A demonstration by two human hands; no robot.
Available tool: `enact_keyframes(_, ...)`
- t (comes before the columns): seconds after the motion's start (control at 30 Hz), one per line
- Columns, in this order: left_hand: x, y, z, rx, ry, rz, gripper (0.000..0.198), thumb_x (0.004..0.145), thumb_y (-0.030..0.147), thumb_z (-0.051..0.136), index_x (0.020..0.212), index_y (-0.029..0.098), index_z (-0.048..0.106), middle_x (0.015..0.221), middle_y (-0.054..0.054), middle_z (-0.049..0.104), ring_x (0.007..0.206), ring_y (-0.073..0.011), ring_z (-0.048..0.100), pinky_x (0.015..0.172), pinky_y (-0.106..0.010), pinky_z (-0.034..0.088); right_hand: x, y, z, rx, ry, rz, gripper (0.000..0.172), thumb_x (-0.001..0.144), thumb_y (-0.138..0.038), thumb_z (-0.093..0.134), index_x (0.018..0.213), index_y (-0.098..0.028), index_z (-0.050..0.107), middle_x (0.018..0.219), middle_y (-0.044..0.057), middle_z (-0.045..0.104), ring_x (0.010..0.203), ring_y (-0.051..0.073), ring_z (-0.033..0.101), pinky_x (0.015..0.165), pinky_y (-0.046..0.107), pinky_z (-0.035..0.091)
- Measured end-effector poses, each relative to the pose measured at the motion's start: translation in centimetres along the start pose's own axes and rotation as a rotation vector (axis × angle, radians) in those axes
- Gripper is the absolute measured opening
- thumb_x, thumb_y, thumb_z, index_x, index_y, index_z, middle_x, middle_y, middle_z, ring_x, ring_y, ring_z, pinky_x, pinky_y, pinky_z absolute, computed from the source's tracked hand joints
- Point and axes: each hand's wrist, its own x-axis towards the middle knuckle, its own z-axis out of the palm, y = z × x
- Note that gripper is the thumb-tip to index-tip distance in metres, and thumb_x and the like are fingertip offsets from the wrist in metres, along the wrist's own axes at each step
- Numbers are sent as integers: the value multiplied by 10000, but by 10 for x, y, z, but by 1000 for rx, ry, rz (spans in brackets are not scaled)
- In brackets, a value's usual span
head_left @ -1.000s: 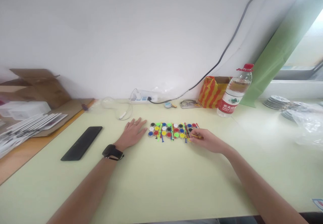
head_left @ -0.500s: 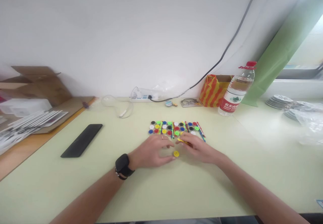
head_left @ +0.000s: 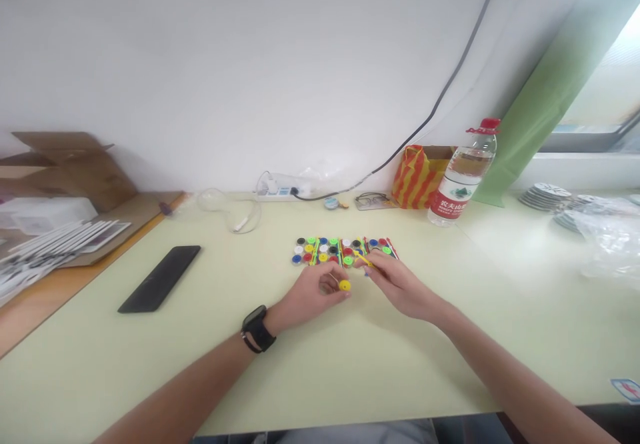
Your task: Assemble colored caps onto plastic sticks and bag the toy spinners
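Observation:
A small round yellow disc (head_left: 345,285) is pinched between the thumb and fingers of my left hand (head_left: 316,295). My right hand (head_left: 400,287) grips a thin yellow plastic stick (head_left: 363,258), its tip pointing up and to the left. The two hands face each other with a small gap between them. Just beyond them lies a block of rows of coloured discs (head_left: 323,249) in black, white, blue, red, green and yellow. Thin coloured sticks (head_left: 341,252) lie between the groups of discs. My right hand hides part of the block's right end.
A black flat case (head_left: 160,279) lies to the left. Along the wall are a power strip (head_left: 275,188), glasses (head_left: 371,200), a striped bag (head_left: 419,176) and a water bottle (head_left: 463,176). Stacked discs (head_left: 544,197) and plastic wrap (head_left: 613,241) are at the right; cardboard (head_left: 75,171) stands far left.
My left hand has picked the yellow disc up from the table and lifted it. My right hand has shifted slightly up and right, with the yellow stick now tilted upward.

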Motion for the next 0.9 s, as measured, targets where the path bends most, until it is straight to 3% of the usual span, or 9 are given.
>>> enact_keyframes(0.17,6,-3,7,-182,31,-98,361,813,407,830,1065,167,739,944,-68,739,824,-179,704,821,-332,591,-8,1,7,41,-5,-33,407,1066,-277,312,1335,-305,615,1013,58,505,962,224,538,906,398,497)
enact_keyframes(0.33,4,-5,8,-226,3,-67,399,794,375,853,1116,169,738,1068,-98,745,954,-212,721,907,-361,589,-8,7,19,118,4,-78,418,1063,-304,361,1453,-317,512,1019,73,570,935,231,570,823,386,539)
enact_keyframes(0.5,2,1,7,-212,-41,-8,356,859,384,801,1143,180,733,1142,-115,750,1064,-253,719,976,-400,575,-6,11,30,153,66,-104,391,1047,-330,435,1429,-313,517,1060,85,649,979,242,630,855,404,564)
enact_keyframes(0.67,2,2,9,-194,-17,6,303,912,389,747,1131,179,749,1128,-109,765,1024,-243,735,954,-384,588,-6,13,35,99,84,-135,352,1043,-333,447,1376,-298,558,1089,98,670,1002,252,649,837,397,562)
enact_keyframes(0.9,3,-7,10,-88,99,41,268,889,363,770,1079,174,761,1095,-98,771,990,-232,740,950,-376,602,-6,20,31,30,101,-31,326,1016,-368,509,1314,-256,578,845,38,639,745,204,585,687,348,507)
